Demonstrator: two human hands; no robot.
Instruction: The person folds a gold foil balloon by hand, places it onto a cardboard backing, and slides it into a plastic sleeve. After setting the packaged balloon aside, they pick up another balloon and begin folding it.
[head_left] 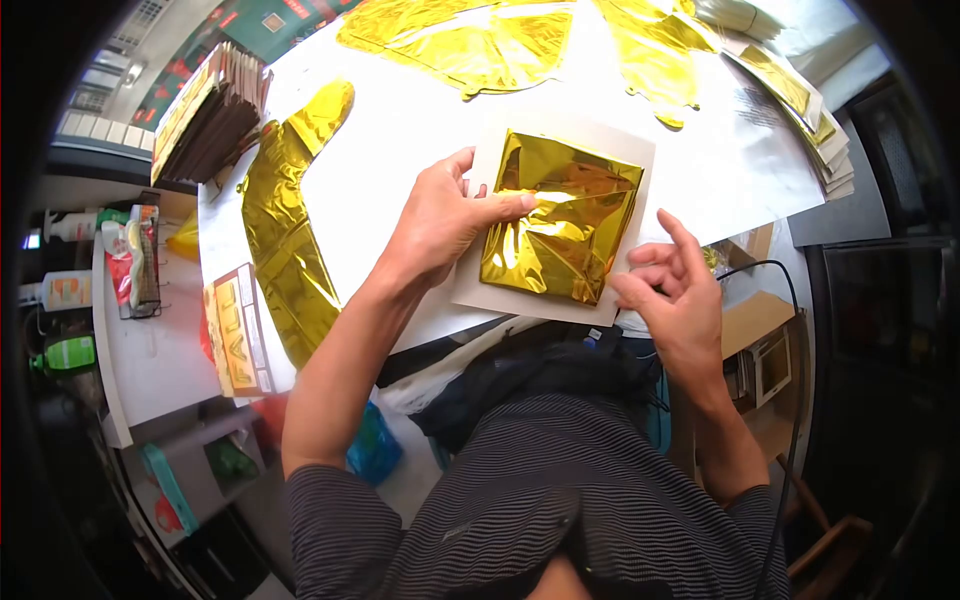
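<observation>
My left hand [447, 212] is closed on a pale square card [470, 285], its thumb pressing on top of a folded gold foil balloon [565, 225]. The foil lies as a creased, shiny square on the card, which is tilted above the front of the white table. Beside the card's lower right edge is my right hand [672, 290], with the index finger stretched out and the other fingers partly curled. Its thumb tip is at the card's edge; whether it touches cannot be made out.
A long unfolded gold foil piece [285, 215] lies left on the white table [390, 130]. Larger gold foil shapes [470, 45] spread across the back. Stacked cards [205, 115] stand back left, with foil-bearing cards [800, 110] back right. A printed packet [238, 335] sits front left. A black cable [790, 400] hangs right.
</observation>
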